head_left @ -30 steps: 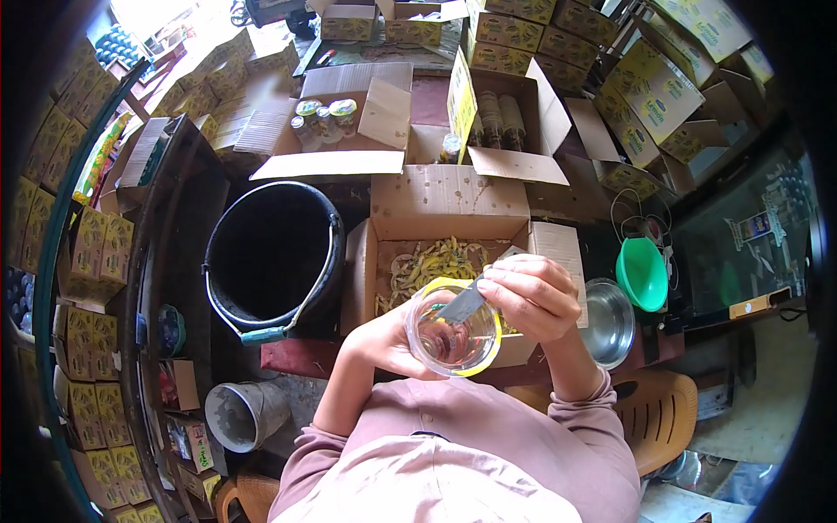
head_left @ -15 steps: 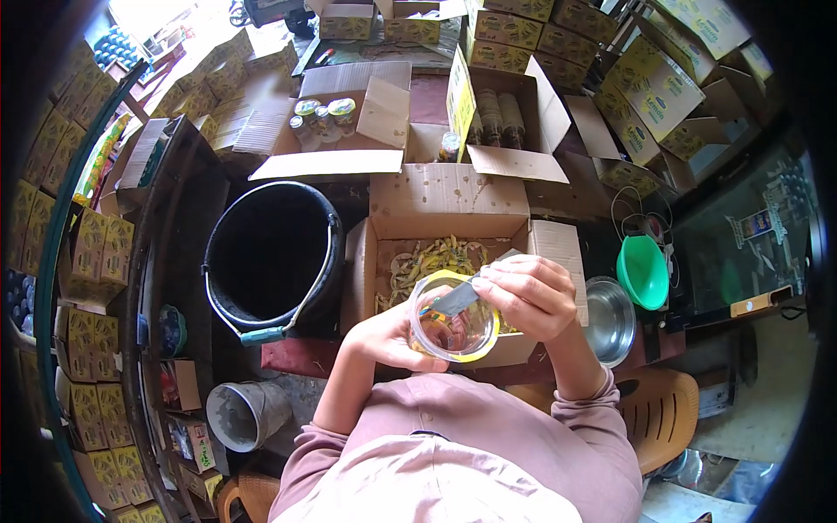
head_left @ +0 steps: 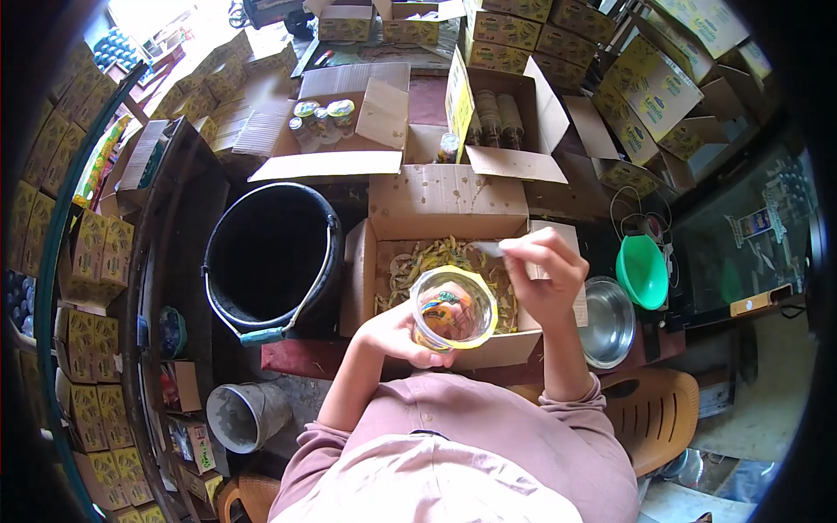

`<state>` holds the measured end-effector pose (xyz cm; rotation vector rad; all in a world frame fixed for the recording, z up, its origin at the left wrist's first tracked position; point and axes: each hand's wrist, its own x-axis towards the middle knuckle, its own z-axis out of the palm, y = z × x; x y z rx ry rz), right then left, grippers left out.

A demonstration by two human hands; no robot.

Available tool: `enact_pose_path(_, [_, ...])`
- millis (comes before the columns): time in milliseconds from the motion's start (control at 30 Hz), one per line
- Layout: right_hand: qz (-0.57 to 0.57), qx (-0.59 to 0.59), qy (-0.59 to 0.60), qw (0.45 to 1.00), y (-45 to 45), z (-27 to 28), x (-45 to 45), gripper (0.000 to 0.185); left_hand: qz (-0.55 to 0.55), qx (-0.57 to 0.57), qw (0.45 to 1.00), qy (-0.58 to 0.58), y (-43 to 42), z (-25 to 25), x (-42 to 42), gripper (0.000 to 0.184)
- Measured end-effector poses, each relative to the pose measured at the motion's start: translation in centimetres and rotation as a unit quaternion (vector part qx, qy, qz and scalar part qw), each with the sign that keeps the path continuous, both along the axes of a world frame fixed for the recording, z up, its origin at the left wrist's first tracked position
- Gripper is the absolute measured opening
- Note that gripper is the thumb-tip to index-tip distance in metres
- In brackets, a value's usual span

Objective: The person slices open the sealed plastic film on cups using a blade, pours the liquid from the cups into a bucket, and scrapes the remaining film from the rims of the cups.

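Observation:
My left hand point(head_left: 397, 338) is wrapped round a clear plastic cup point(head_left: 453, 309) with a yellow rim and a coloured print on its wall. The cup's open mouth tilts up toward me. To the right and slightly above it, my right hand point(head_left: 549, 266) pinches a thin grey flat blade point(head_left: 488, 248), apart from the cup. Under both hands stands an open cardboard box point(head_left: 449, 196), with yellow-green strips point(head_left: 436, 257) scattered over its bottom.
A black bucket point(head_left: 270, 261) stands left of the box. At right are a steel bowl point(head_left: 610, 322) and a green bowl point(head_left: 643, 272). Behind, one carton point(head_left: 357, 78) holds lidded cups point(head_left: 324, 118), another point(head_left: 514, 161) stacked cups. A grey bucket point(head_left: 248, 417) sits lower left.
My right hand has lifted the blade off the cup's rim and moved slightly up and right. The cup in my left hand has shifted a little left and turned slightly.

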<state>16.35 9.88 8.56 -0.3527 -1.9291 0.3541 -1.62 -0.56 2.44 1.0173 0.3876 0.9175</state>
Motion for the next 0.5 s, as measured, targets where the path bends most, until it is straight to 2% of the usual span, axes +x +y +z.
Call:
enact_pose_path(33, [-0.015,-0.046,0.017,0.999,0.0,-0.1,0.3,0.021,0.041,0.035,0.998,0.035,-0.1,0.3,0.0,0.059])
enact_pose_path(133, [0.004,-0.033,0.020,0.999,-0.3,-0.5,1.3,0.022,0.141,0.121,0.975,0.123,-0.4,0.8,-0.3,0.067])
enact_pose_path(300, [-0.026,0.006,-0.012,1.000,-1.7,-0.2,2.3,0.022,0.170,0.138,0.964,0.152,-0.7,1.7,-0.4,0.073])
enact_pose_path(367, [-0.053,-0.053,0.007,0.997,-2.1,-0.5,2.6,0.019,0.191,0.179,0.950,0.170,-0.5,1.2,-0.6,0.076])
enact_pose_path(500, [-0.059,-0.169,0.066,0.982,-2.6,-2.1,2.8,0.017,0.304,0.152,0.914,0.221,-0.4,-0.9,-0.6,0.073])
